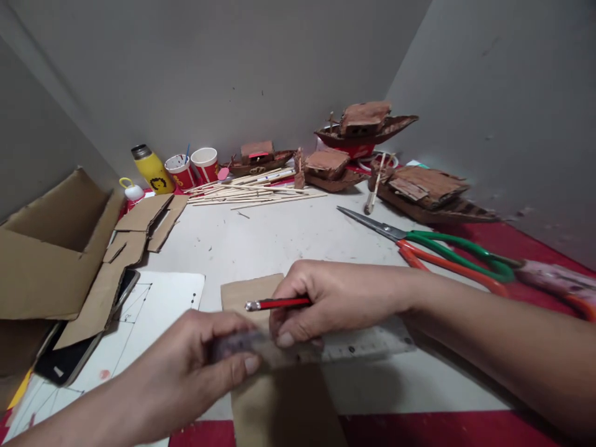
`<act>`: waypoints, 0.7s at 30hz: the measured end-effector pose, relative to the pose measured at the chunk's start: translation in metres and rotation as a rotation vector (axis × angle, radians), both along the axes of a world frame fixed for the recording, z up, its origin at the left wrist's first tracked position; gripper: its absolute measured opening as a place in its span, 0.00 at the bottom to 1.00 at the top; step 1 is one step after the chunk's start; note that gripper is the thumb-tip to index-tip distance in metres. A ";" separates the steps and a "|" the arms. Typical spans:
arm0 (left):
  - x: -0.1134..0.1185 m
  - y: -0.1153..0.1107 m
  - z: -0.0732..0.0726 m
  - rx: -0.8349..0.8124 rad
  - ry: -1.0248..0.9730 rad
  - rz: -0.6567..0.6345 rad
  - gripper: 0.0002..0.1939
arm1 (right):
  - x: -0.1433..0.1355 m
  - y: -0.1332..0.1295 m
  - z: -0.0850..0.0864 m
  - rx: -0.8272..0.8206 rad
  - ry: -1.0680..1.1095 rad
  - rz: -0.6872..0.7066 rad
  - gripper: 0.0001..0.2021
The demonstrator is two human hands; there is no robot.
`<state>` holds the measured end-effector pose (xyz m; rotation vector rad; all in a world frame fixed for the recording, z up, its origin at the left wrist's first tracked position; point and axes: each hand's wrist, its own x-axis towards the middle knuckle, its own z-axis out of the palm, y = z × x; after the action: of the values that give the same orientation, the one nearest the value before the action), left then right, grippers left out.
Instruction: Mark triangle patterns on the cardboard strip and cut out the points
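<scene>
Ruler (pixel 372 346) is lying crosswise over the cardboard strip (pixel 288 403), its long axis running left to right while the strip's is running away from you, so the two are crossing at nearly a right angle. Your left hand (pixel 205 360) is pinching the ruler's left end between thumb and fingers, the thumb tip reaching just past the strip's left edge. Your right hand (pixel 316 304) is sitting nearer the crossing, directly above the strip; it is closing around the red pencil (pixel 279 303), whose silver end is pointing left, and its thumb and fingertips are meeting the ruler's middle. You are leaving unclear whether those fingertips are pinching the ruler or only resting on it, and whether the ruler is touching the strip. From your right hand, the ruler is extending rightward beneath the wrist, past the strip and over the white counter (pixel 261 230); from your left hand, the strip is lying to the right, its near end running out of view. Scissors (pixel 395 233) are resting beyond your right forearm.
</scene>
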<state>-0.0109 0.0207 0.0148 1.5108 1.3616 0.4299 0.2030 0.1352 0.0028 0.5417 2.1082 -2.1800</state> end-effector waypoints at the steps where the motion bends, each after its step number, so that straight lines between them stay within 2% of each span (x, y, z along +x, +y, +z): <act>1: 0.002 -0.001 0.000 -0.183 -0.085 -0.028 0.17 | 0.002 0.003 0.000 -0.021 0.007 0.011 0.09; 2: 0.004 -0.002 0.000 -0.298 -0.154 -0.031 0.20 | 0.004 0.008 0.000 -0.039 0.015 0.011 0.10; 4: 0.005 -0.002 -0.002 -0.355 -0.246 0.041 0.22 | 0.012 0.022 0.001 -0.037 0.034 -0.052 0.15; 8: 0.004 0.002 -0.007 -0.255 -0.358 0.239 0.20 | 0.030 0.055 0.001 0.010 0.099 -0.367 0.21; 11: 0.003 0.006 -0.010 -0.167 -0.403 0.298 0.20 | 0.032 0.063 -0.003 -0.052 0.140 -0.487 0.14; 15: 0.003 0.010 -0.014 -0.154 -0.414 0.283 0.21 | 0.020 0.055 -0.010 -0.128 0.214 -0.595 0.13; 21: -0.003 0.011 -0.024 -0.271 -0.418 0.183 0.20 | 0.007 0.040 -0.015 -0.112 0.222 -0.658 0.14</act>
<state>-0.0134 0.0314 -0.0087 1.0105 1.1729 0.6117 0.2097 0.1757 -0.0120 1.1694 2.0963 -2.7846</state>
